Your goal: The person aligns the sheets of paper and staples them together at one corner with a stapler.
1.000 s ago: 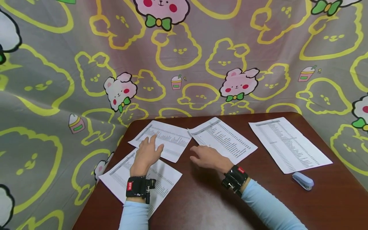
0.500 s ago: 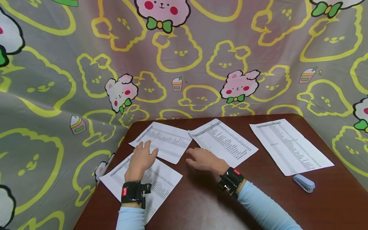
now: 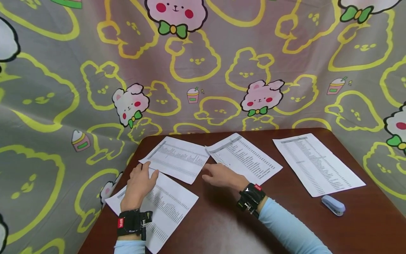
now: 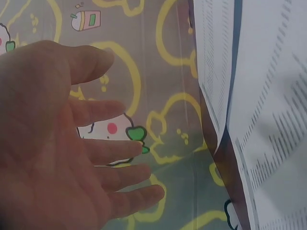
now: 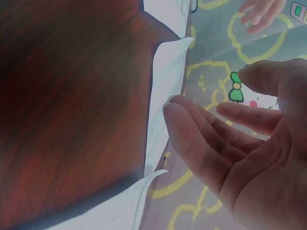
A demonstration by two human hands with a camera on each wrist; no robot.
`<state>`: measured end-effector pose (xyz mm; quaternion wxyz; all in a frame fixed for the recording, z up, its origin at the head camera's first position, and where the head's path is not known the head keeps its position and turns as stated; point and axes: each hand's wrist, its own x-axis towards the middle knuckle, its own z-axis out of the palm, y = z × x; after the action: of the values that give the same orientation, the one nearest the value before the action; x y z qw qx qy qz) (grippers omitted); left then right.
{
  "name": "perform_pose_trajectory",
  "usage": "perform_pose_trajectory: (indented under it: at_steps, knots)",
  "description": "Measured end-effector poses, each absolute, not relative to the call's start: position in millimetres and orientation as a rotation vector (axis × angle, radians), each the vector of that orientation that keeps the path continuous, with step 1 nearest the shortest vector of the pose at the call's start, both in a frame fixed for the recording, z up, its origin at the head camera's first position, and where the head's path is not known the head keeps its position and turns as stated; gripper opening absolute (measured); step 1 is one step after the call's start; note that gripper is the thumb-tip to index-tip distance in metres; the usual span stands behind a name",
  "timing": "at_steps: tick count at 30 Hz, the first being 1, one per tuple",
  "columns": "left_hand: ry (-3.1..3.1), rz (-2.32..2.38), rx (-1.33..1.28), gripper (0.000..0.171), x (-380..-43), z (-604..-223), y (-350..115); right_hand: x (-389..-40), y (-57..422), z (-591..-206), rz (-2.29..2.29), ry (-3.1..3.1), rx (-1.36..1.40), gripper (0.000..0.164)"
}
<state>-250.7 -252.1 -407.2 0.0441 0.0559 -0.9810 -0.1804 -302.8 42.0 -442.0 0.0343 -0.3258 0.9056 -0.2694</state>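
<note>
My left hand is above the front-left printed sheet, its fingers spread and holding nothing, as the left wrist view also shows. Just beyond its fingertips lies the back-left printed sheet. In the head view my right hand is over the near-left edge of the middle printed sheet. The right wrist view shows that hand's fingers loosely bent, with nothing between them and the thumb. All these sheets are white paper with rows of printed text.
On the right of the brown table lies another printed sheet. A light blue stapler stands near that sheet's lower edge. A patterned cloth hangs behind the table and along its left side.
My left hand has moved left and toward me, off the back-left sheet to the front-left one. My right hand has shifted slightly left. The sheets and stapler stay in place.
</note>
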Motion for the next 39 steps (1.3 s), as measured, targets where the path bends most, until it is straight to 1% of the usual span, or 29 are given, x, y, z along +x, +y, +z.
perform_pose_trajectory:
  at_steps: [3,11,22,33,39]
  knots:
    - [-2.994,-0.555,0.202,0.065,-247,-408,-258,-303,40,-444,-0.822,2.785,-0.995,0.038]
    - [-2.953,-0.621,0.286,0.073,-240,-414,-275,-301,33,-451,-0.801,2.748,-0.945,0.04]
    - [-2.828,-0.633,0.378,0.074,-234,-417,-295,-295,22,-466,-0.778,2.735,-0.907,0.029]
    - [-2.787,-0.629,0.508,0.067,-225,-429,-318,-292,12,-471,-0.748,2.713,-0.869,0.028]
    - [-2.782,-0.648,0.578,0.062,-220,-433,-329,-292,4,-476,-0.74,2.729,-0.898,0.023]
